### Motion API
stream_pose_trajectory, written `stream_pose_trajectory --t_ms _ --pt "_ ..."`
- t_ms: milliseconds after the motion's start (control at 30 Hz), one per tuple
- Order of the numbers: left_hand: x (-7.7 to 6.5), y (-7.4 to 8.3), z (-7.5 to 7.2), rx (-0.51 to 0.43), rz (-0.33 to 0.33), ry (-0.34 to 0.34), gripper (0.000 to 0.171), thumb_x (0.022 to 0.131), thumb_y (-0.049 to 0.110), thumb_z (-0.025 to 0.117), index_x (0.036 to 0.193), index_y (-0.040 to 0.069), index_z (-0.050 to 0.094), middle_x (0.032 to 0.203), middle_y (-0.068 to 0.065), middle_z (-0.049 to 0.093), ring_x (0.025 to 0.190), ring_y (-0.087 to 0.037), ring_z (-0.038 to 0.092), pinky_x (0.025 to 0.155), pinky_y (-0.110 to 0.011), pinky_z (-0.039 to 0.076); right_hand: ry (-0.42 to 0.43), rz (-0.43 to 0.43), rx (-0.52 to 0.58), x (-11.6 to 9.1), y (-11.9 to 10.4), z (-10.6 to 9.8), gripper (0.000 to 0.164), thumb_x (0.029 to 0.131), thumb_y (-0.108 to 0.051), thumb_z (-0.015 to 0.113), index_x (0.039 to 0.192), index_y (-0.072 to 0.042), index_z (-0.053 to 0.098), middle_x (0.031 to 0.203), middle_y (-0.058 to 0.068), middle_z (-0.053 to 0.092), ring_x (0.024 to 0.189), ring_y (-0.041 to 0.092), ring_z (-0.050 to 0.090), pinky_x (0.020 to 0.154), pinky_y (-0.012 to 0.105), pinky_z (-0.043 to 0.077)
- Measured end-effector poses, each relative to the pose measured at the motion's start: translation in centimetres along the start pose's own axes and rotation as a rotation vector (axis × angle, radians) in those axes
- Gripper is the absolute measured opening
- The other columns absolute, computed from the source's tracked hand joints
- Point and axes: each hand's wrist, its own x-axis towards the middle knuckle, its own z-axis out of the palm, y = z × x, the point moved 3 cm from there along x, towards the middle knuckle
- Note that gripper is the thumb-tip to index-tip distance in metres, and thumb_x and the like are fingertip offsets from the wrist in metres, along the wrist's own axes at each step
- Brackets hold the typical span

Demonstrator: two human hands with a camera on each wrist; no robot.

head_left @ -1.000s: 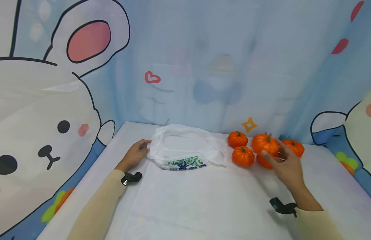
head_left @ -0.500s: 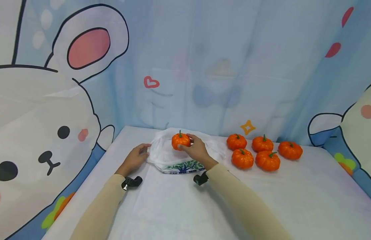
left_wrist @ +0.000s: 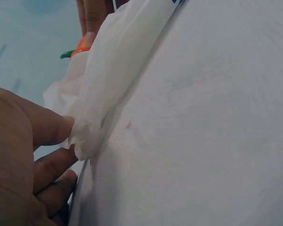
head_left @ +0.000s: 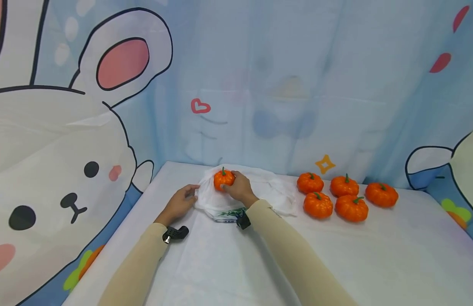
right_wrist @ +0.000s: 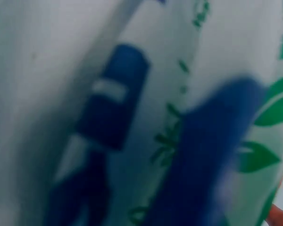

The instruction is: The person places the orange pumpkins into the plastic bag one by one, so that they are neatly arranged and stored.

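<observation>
A white plastic bag (head_left: 267, 185) printed with a green and blue tree lies flat on the table. At its left edge my left hand (head_left: 179, 204) pinches the crumpled film between thumb and fingers, clearest in the left wrist view on the bag's edge (left_wrist: 82, 141). My right hand (head_left: 242, 190) grips a small orange pumpkin (head_left: 222, 180) with a green stem, over the bag's left part. In the left wrist view, bag film hides most of that pumpkin (left_wrist: 81, 47). Close-up print on the bag (right_wrist: 165, 136) fills the right wrist view.
Several more small orange pumpkins (head_left: 318, 205) stand in a cluster to the right of the bag on the white-covered table (head_left: 228, 263). A blue cartoon-printed curtain (head_left: 236, 85) hangs behind the table and along its left side.
My right hand has lifted a pumpkin from the cluster and carried it left, over the bag toward its left edge. My left hand stays at the bag's edge. The head view has shifted slightly.
</observation>
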Motion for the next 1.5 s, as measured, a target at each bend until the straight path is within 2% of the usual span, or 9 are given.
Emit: stream_pose_trajectory --t_ms 300,533,733,867,967,1067,1200,1333,1500 --pt "0.0 0.0 0.6 0.031 0.008 -0.010 0.041 0.099 0.017 0.055 0.140 0.011 0.053 0.145 -0.021 0.051 0.138 -0.037 0.046 0.116 -0.052 0.034 -0.022 -0.056 0.113 -1.8 -0.2 -2.6 0.076 0.089 -0.028 0.070 0.153 -0.009 0.033 0.152 0.021 0.041 0.136 0.042 0.044 0.109 0.054 0.043" --pt "0.0 0.2 0.9 0.032 0.000 -0.016 0.042 0.099 0.018 0.054 0.141 0.010 0.051 0.145 -0.019 0.052 0.139 -0.036 0.044 0.117 -0.052 0.032 0.087 -0.169 0.228 -8.4 0.6 -8.7 0.061 0.094 -0.027 0.065 0.150 -0.017 0.041 0.154 0.013 0.042 0.140 0.037 0.039 0.108 0.054 0.044" --pt "-0.1 0.2 0.8 0.052 0.016 -0.023 0.043 0.100 0.019 0.053 0.142 0.009 0.050 0.147 -0.018 0.051 0.140 -0.036 0.042 0.118 -0.052 0.030 0.475 -0.216 0.284 -14.6 5.4 -14.6 0.039 0.094 -0.011 0.064 0.133 -0.008 0.058 0.134 0.011 0.060 0.120 0.023 0.054 0.097 0.033 0.048" --pt "0.1 0.5 0.4 0.057 0.018 -0.031 0.042 0.101 0.020 0.052 0.142 0.010 0.050 0.148 -0.017 0.050 0.142 -0.034 0.041 0.119 -0.051 0.029 0.854 -0.060 0.501 -16.1 10.1 -19.4 0.029 0.093 -0.004 0.060 0.121 -0.009 0.063 0.116 -0.004 0.061 0.106 0.005 0.050 0.086 0.017 0.041" --pt "0.3 0.5 0.1 0.073 0.021 -0.034 0.042 0.101 0.020 0.051 0.142 0.010 0.049 0.147 -0.017 0.050 0.142 -0.035 0.041 0.119 -0.052 0.029 0.973 0.092 0.527 -15.8 14.4 -22.8 0.039 0.094 -0.011 0.061 0.132 -0.016 0.054 0.129 -0.006 0.054 0.122 0.007 0.045 0.103 0.019 0.038" --pt "0.3 0.2 -0.2 0.085 0.022 -0.036 0.042 0.101 0.019 0.051 0.142 0.009 0.049 0.147 -0.018 0.050 0.141 -0.036 0.041 0.118 -0.053 0.030 0.838 0.283 0.476 -15.0 18.7 -24.5 0.061 0.096 -0.024 0.059 0.150 -0.023 0.031 0.157 0.003 0.034 0.146 0.018 0.029 0.122 0.034 0.027" --pt "0.1 -0.1 -0.2 0.077 0.021 -0.043 0.043 0.101 0.020 0.052 0.142 0.008 0.049 0.148 -0.019 0.049 0.142 -0.037 0.040 0.119 -0.053 0.029 0.452 0.448 0.468 -14.7 23.1 -24.5 0.091 0.096 -0.042 0.059 0.159 -0.020 -0.003 0.167 0.013 0.001 0.153 0.036 0.009 0.122 0.055 0.019" --pt "0.1 -0.2 -0.2 0.086 0.025 -0.041 0.043 0.101 0.019 0.051 0.142 0.009 0.049 0.148 -0.020 0.049 0.141 -0.037 0.040 0.118 -0.054 0.029 0.217 0.454 0.415 -14.6 25.2 -24.0 0.106 0.091 -0.052 0.064 0.158 -0.017 -0.009 0.165 0.020 -0.008 0.151 0.046 0.002 0.118 0.064 0.015" --pt "0.1 -0.1 -0.2 0.087 0.012 -0.044 0.044 0.101 0.020 0.051 0.143 0.009 0.048 0.149 -0.018 0.048 0.143 -0.036 0.038 0.119 -0.053 0.028 0.139 0.395 0.300 -14.2 26.4 -23.6 0.104 0.090 -0.050 0.066 0.159 -0.017 -0.006 0.164 0.023 -0.005 0.149 0.050 0.000 0.116 0.068 0.016"
